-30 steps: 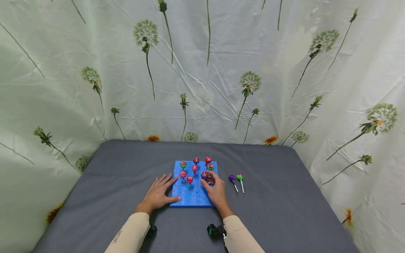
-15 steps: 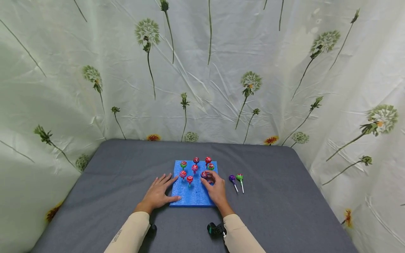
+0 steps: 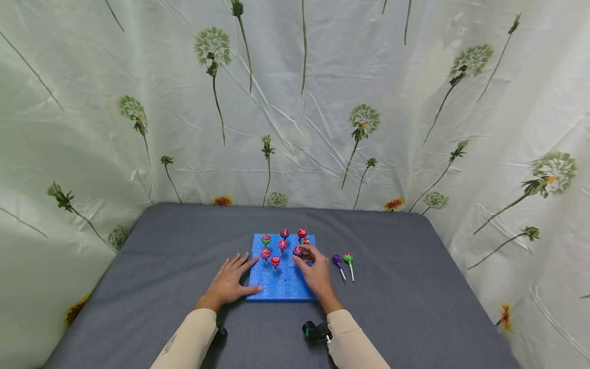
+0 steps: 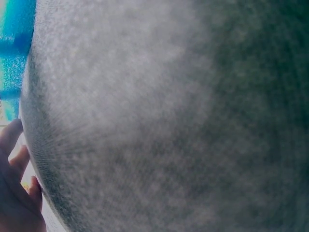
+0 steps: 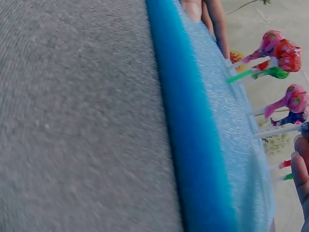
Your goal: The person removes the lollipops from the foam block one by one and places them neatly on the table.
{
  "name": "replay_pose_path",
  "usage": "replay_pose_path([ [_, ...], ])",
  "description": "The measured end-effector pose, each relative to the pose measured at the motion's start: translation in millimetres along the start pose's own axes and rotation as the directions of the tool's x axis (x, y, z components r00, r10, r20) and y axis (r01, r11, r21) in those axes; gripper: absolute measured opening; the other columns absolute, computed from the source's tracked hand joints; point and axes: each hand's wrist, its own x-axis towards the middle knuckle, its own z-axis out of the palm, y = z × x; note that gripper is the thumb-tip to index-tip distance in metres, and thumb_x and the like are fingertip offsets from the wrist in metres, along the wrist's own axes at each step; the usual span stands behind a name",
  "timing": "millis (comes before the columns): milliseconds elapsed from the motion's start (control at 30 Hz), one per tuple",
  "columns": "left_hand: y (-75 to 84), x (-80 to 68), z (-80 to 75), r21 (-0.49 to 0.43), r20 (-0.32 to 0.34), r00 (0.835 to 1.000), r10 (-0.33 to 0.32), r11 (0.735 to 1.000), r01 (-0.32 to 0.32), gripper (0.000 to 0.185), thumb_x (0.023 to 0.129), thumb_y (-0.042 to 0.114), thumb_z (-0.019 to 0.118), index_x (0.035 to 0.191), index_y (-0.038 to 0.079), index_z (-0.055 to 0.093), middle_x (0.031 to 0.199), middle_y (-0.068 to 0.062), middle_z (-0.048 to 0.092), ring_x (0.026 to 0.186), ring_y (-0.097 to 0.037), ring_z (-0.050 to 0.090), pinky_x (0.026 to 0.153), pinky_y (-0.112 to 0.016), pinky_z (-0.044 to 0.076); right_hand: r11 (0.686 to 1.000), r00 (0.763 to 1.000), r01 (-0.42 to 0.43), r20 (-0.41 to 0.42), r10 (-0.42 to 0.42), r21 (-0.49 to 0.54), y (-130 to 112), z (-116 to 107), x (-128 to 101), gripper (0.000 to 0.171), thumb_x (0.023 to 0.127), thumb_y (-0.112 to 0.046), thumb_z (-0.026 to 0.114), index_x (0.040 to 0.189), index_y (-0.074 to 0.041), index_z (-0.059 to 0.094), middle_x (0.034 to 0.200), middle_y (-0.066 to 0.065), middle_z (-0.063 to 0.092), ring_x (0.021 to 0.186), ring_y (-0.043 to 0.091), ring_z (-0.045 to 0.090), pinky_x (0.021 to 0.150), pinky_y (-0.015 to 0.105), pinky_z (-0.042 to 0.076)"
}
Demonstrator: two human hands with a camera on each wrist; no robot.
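A blue foam board (image 3: pixel 283 287) lies on the table with several wrapped lollipops standing upright in it, among them a red one (image 3: pixel 275 261) and a pink one (image 3: pixel 265 253). My right hand (image 3: pixel 318 274) pinches a dark-wrapped lollipop (image 3: pixel 297 251) by its head, over the right part of the board. In the right wrist view its white stick (image 5: pixel 279 132) reaches down to the board surface; whether the tip sits in the foam I cannot tell. My left hand (image 3: pixel 229 282) lies with fingers spread at the board's left edge, fingertips and thumb touching it.
Right of the board, a purple lollipop (image 3: pixel 337 259) and a green lollipop (image 3: pixel 348 257) lie on the grey tabletop (image 3: pixel 396 287). Behind the table hangs a pale curtain (image 3: pixel 295 118) printed with dandelions.
My right hand and the dark lollipop have shifted slightly away from me, or upward. My left hand and the board stay where they were.
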Motion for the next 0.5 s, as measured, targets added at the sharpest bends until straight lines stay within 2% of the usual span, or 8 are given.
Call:
replay_pose_path([
  [333, -1.0, 0.2, 0.8, 0.003, 0.005, 1.000, 0.006, 1.000, -0.006, 0.091, 0.075, 0.067, 0.066, 0.148, 0.019, 0.040, 0.155, -0.016, 0.031, 0.144, -0.041, 0.018, 0.116, -0.058, 0.008, 0.999, 0.999, 0.033, -0.015, -0.033, 0.017, -13, -15, 5, 0.028, 0.086, -0.012, 0.073, 0.112, -0.002, 0.068, 0.098, 0.012, 0.070, 0.083, 0.019, 0.063, 0.075, 0.031, 0.054],
  [500, -0.7, 1.3, 1.2, 0.009, 0.001, 1.000, 0.008, 1.000, -0.008, 0.090, 0.076, 0.065, 0.067, 0.148, 0.018, 0.040, 0.154, -0.017, 0.031, 0.143, -0.042, 0.019, 0.115, -0.058, 0.008, 1.000, 1.000, 0.013, -0.028, -0.013, 0.013, -19, -26, 7, 0.030, 0.085, -0.013, 0.075, 0.111, -0.001, 0.069, 0.098, 0.013, 0.070, 0.083, 0.020, 0.062, 0.073, 0.025, 0.052],
])
